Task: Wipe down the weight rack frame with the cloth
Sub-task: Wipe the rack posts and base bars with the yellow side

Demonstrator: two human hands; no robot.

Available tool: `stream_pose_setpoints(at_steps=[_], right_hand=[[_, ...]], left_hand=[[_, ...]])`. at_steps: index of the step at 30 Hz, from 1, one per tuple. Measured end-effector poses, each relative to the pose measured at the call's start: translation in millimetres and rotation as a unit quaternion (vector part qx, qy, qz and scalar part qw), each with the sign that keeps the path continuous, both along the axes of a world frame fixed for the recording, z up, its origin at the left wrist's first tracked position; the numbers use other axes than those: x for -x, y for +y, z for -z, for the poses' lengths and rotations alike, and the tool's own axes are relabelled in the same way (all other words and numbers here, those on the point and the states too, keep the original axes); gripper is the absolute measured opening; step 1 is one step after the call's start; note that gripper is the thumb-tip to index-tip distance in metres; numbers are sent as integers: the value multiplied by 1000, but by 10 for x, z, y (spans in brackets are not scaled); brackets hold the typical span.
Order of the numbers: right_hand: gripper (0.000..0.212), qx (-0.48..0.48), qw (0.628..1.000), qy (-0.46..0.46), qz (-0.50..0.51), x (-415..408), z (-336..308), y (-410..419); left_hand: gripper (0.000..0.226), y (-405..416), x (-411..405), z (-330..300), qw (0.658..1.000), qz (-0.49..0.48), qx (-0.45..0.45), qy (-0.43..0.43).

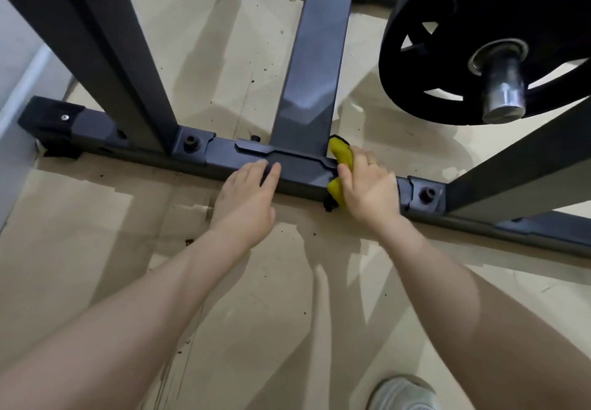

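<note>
A pale floor (96,217) with dark specks, and the low bar of the weight rack frame (153,150) lying across it.

The right hand (367,185) grips a yellow cloth (340,153) on top of this bar, just beside the crossbeam (307,89) that joins it. The left hand (246,198) rests on the bar with straight fingers, close to the cloth. Above the bar hangs a black weight plate (447,25); below it a pale shoe (403,393), probably the person's.

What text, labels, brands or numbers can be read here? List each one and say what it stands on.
None can be read. The weight plate, the base bar of the rack frame, the yellow cloth under the right hand and the shoe show no legible writing.
</note>
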State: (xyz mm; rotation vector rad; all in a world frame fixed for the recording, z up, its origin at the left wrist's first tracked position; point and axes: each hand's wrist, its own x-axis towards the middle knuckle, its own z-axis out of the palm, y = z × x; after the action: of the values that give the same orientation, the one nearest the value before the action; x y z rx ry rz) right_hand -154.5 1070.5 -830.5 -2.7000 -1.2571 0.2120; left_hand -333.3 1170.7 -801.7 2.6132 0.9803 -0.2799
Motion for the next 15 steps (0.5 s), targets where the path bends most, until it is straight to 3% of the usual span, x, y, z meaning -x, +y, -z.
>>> stream_pose_setpoints(at_steps=[4,6,11,15], right_hand=[[45,-1,997,-72,41,-259,-70,-401],[47,-19,996,-43,72,-81,-8,-271],[51,-65,997,-26,-20,85,88,-188],[49,-33,994,-75,69,-200,22,-456]], left_hand=[[69,-68,-166,41,996,85,-6,-26],[70,-94,-245,73,994,106,-7,-20],[69,-79,-258,111,993,114,-4,-1],[48,-5,-272,49,994,74,45,-72]])
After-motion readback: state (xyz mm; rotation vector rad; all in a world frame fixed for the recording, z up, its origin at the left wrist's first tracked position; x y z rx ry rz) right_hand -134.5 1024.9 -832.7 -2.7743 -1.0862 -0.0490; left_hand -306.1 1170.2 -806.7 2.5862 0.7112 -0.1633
